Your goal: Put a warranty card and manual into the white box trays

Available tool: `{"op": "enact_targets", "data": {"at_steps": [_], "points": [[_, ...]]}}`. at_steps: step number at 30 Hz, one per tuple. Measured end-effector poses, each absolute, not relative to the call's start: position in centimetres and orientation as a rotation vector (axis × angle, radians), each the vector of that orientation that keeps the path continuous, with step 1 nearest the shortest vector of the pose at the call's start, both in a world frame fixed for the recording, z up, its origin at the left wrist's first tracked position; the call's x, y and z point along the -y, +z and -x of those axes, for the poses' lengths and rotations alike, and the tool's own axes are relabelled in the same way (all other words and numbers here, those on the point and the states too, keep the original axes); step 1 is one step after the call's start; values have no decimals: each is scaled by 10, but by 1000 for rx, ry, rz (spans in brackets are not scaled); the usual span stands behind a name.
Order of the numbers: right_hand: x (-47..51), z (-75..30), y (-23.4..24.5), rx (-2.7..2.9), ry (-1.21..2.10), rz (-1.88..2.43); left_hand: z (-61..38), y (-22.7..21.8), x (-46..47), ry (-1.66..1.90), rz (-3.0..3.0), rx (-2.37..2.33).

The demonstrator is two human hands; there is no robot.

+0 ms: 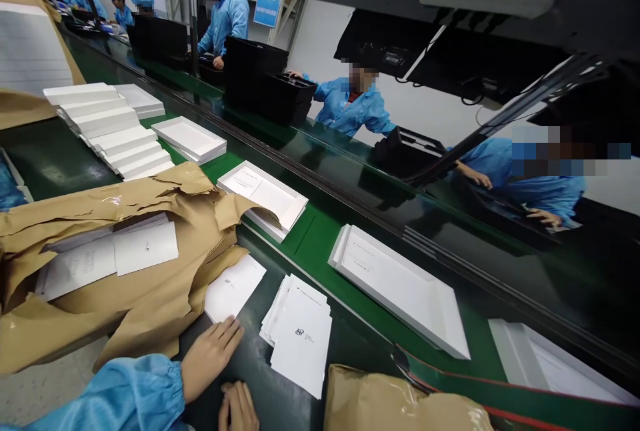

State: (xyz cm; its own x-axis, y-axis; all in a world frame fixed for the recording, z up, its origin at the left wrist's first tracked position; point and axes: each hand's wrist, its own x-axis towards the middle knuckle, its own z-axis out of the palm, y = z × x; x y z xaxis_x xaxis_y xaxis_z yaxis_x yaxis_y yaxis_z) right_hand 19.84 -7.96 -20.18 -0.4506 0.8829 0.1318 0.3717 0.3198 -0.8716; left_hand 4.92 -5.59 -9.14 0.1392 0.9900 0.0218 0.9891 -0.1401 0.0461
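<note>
While the left hand (207, 354) rests flat and released beside a white printed card (234, 287), the right hand (239, 407) lies empty; slide one card clear of the torn brown wrapping paper (165, 311).

A stack of cards (300, 334) lies near, right of the torn paper wrap (150, 297); beyond them, trays (400, 287) sit along the conveyor belt (320, 237).

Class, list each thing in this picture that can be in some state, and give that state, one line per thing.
left hand: open, flat, fingertips at a white card.
right hand: empty, resting on the dark table.
white card: flat, partly under the brown paper.
brown paper wrapping: torn open, sheets showing inside.
leaflet stack: fanned, lying flat.
white tray: open, on the green belt.
tray stack: slumped sideways.
</note>
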Motion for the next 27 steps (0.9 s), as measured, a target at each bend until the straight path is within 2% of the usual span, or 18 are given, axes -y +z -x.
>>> {"op": "enact_targets", "data": {"at_steps": [3, 8, 19, 23, 27], "points": [[78, -197, -189, 2012, 911, 1098, -41, -79, 57, 123, -2327, -1983], [76, -193, -160, 2006, 940, 1101, -31, -67, 49, 101, -1967, -2262], [77, -195, -158, 2077, 951, 1101, -23, -51, 42, 252, -1861, -2084], [77, -193, -156, 2002, 1010, 1138, -10, -25, 43, 564, -1682, -2181], [68, -191, -133, 1670, 1483, 1210, 5, 5, 47, 1084, -1326, -2047]]}}
